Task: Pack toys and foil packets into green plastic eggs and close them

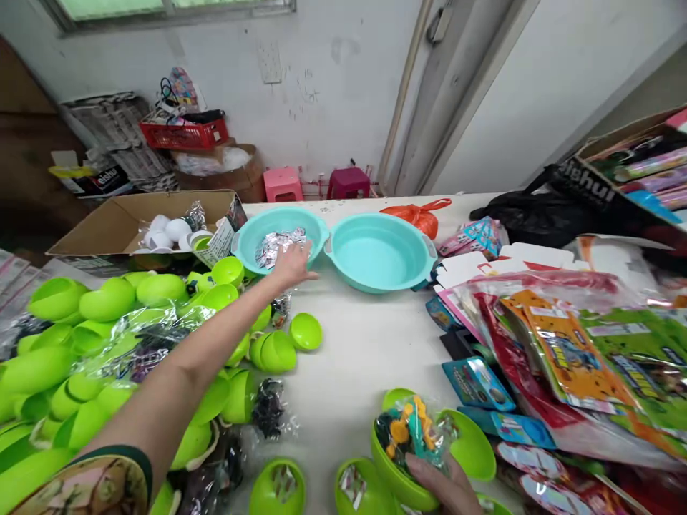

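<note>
My left hand reaches far across the white table into the left teal basin, fingers curled over the silver foil packets inside it. My right hand sits at the near edge, holding a green plastic egg half stuffed with a clear bag of small colourful toy parts. A second green half lies beside it on the right.
An empty teal basin stands to the right of the first. A heap of green egg halves covers the left side. Toy packaging piles up at right. A cardboard box holds white shells. An orange bag lies behind.
</note>
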`<state>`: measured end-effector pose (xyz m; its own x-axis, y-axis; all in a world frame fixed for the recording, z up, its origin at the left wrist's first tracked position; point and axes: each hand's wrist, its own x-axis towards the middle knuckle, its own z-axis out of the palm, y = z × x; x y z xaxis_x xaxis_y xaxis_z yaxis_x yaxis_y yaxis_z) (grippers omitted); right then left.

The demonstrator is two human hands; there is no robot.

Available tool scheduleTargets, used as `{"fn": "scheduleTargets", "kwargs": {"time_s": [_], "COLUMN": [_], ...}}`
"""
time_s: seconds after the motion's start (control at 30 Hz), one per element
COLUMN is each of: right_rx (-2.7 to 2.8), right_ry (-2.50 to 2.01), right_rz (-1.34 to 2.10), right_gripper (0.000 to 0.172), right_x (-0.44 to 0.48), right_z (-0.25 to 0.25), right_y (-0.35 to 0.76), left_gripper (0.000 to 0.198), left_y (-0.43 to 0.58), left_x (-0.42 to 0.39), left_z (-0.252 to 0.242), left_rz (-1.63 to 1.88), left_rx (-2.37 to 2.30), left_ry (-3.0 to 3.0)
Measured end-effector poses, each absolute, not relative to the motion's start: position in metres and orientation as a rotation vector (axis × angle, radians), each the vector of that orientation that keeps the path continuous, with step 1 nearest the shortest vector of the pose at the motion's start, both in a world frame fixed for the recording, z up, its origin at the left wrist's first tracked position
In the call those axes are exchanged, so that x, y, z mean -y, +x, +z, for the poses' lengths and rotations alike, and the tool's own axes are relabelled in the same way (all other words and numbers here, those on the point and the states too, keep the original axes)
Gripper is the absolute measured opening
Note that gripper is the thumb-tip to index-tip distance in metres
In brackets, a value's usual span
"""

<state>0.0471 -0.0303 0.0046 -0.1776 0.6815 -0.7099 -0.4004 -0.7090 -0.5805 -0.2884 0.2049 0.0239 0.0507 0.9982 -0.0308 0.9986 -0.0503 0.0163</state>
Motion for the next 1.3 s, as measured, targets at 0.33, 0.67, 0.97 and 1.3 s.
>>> {"fn": "scheduleTargets", "kwargs": {"time_s": [0.33,0.67,0.97,1.3], "right_rx": [0.547,1.374,1.291,1.293], "right_ry": [-1.371,-1.395,-1.146,-1.163], "right_rz": [1.930,1.701,1.930,1.818], "right_gripper": [0.073,0.074,0.044,0.056], "right_x": [0.032,0.075,0.088,0.112], "right_z": [0.030,0.064,0.066,0.052], "right_y": [-0.014,-0.022,-0.008,-0.009], "left_gripper": [0.070,0.018,0.017,0.027], "left_y": [-0.302,-0.147,-0.161,-0.137], "left_x": [-0.087,0.089,0.103,0.114], "left_z": [0.058,0.057,0.080,0.068], "left_rz": [0.350,1.206,0.987,1.118], "left_rx": [-1.944,-1.420,-1.093,-1.101], "left_ry": [2.022,1.227,1.678,1.463]}}
